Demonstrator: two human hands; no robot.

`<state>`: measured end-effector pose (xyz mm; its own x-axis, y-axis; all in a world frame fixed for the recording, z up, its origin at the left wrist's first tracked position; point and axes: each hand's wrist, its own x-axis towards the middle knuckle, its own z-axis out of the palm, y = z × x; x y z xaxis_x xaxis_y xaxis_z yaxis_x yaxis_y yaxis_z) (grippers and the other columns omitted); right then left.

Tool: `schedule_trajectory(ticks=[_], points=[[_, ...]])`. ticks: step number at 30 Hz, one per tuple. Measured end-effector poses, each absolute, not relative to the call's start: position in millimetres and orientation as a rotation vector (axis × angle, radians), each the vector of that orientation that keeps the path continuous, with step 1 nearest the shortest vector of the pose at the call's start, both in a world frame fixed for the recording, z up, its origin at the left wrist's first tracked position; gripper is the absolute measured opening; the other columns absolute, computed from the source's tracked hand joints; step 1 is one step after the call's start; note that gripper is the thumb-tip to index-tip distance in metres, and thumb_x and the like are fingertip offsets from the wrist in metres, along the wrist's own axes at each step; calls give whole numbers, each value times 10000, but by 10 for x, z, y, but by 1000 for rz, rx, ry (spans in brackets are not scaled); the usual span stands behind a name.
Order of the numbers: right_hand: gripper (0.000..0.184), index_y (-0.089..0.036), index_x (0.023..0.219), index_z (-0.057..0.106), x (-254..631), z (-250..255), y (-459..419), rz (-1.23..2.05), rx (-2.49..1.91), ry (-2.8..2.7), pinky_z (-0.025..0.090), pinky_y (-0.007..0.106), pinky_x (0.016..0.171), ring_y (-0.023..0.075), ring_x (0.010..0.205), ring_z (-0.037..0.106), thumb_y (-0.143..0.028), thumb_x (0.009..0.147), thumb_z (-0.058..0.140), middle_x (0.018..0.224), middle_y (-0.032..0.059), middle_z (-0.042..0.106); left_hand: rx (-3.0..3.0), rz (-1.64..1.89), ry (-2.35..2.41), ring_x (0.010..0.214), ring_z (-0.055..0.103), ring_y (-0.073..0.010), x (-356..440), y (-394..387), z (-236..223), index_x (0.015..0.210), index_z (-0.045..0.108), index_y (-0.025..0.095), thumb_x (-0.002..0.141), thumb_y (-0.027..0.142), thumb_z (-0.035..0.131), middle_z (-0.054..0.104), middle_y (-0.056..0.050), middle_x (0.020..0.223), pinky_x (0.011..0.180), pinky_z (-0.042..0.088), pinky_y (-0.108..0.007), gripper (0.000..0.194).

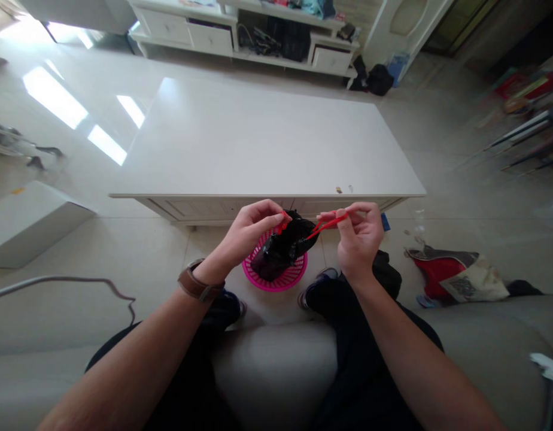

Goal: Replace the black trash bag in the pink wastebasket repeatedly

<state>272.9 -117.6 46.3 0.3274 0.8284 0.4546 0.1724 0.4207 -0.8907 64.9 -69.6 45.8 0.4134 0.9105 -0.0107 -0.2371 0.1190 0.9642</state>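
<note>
A black garbage bag (pixel 280 248) with red drawstrings hangs between my hands, bunched up over a pink plastic basket (pixel 276 286) on the floor. My left hand (pixel 260 224) pinches a short piece of red drawstring at the bag's left edge. On the other side, my right hand (pixel 358 236) is closed on a longer loop of red drawstring (pixel 324 225), which runs taut down to the bag. The basket's slotted pink wall shows around the bag; its inside is mostly hidden.
A white low table (pixel 267 140) stands just beyond the basket, with small bits (pixel 339 190) near its front edge. My feet flank the basket. A red and cream cloth bag (pixel 456 275) lies on the right, a white box (pixel 32 224) on the left. A TV cabinet (pixel 209 37) is farther back.
</note>
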Motion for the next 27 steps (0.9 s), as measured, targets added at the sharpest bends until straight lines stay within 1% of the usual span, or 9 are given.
schedule_trajectory(ticks=[4, 6, 9, 11, 13, 17, 21, 24, 27], points=[[315, -287, 1104, 486, 2688, 623, -1225, 695, -1027, -1174, 611, 251, 551, 196, 822, 785, -480, 997, 710, 884, -17, 721, 1040, 993, 731, 653, 631, -91, 704, -709, 501, 787, 659, 181, 832, 350, 832, 796, -68, 963, 633, 514, -245, 246], [339, -302, 1148, 486, 2697, 696, -1248, 742, -1027, -1169, 588, 234, 507, 210, 872, 791, -484, 986, 723, 970, 4, 730, 1070, 1055, 748, 665, 645, -90, 722, -719, 538, 787, 669, 182, 817, 342, 850, 800, -70, 999, 618, 515, -239, 243], [387, -323, 1185, 488, 2731, 789, -1245, 769, -1030, -1148, 607, 251, 542, 220, 936, 788, -512, 964, 744, 1135, 31, 716, 1113, 1185, 708, 897, 735, -159, 754, -732, 595, 791, 698, 197, 806, 334, 858, 796, -64, 1029, 792, 589, -282, 212], [417, -319, 1170, 494, 2756, 830, -1222, 801, -1019, -1130, 623, 260, 594, 208, 941, 782, -536, 940, 767, 1194, 34, 701, 1082, 1245, 681, 1075, 737, -208, 776, -727, 614, 783, 701, 208, 805, 332, 852, 793, -62, 1059, 917, 600, -328, 197], [429, -308, 1146, 498, 2776, 854, -1205, 852, -991, -1102, 608, 236, 595, 178, 895, 775, -529, 921, 789, 1175, 21, 698, 1071, 1275, 666, 1124, 729, -219, 794, -713, 611, 777, 706, 215, 810, 308, 842, 790, -52, 1033, 970, 595, -350, 168], [396, -308, 1155, 508, 2785, 862, -1225, 926, -944, -1065, 525, 192, 493, 139, 804, 754, -473, 931, 790, 1152, 6, 692, 1111, 1298, 593, 1085, 732, -188, 824, -690, 591, 802, 737, 221, 826, 235, 819, 783, -29, 982, 1011, 575, -336, 87], [408, -283, 1114, 536, 2769, 847, -1249, 998, -979, -1096, 434, 178, 388, 118, 693, 717, -487, 900, 817, 1173, 19, 684, 1105, 1227, 607, 1076, 732, -199, 879, -701, 628, 817, 719, 206, 818, 242, 814, 780, -44, 1011, 924, 603, -323, 101], [455, -289, 1158, 529, 2765, 831, -1230, 1027, -1014, -1084, 433, 173, 392, 122, 696, 714, -522, 890, 813, 1160, 28, 690, 1164, 1158, 649, 1036, 737, -203, 945, -714, 656, 836, 707, 193, 798, 244, 824, 773, -53, 989, 884, 613, -321, 133], [441, -262, 1111, 533, 2771, 787, -1179, 1084, -1078, -1060, 411, 167, 389, 125, 640, 691, -625, 935, 712, 954, 6, 699, 1228, 1146, 679, 1022, 740, -201, 1005, -727, 658, 837, 690, 188, 802, 251, 814, 772, -58, 996, 853, 618, -308, 144]])
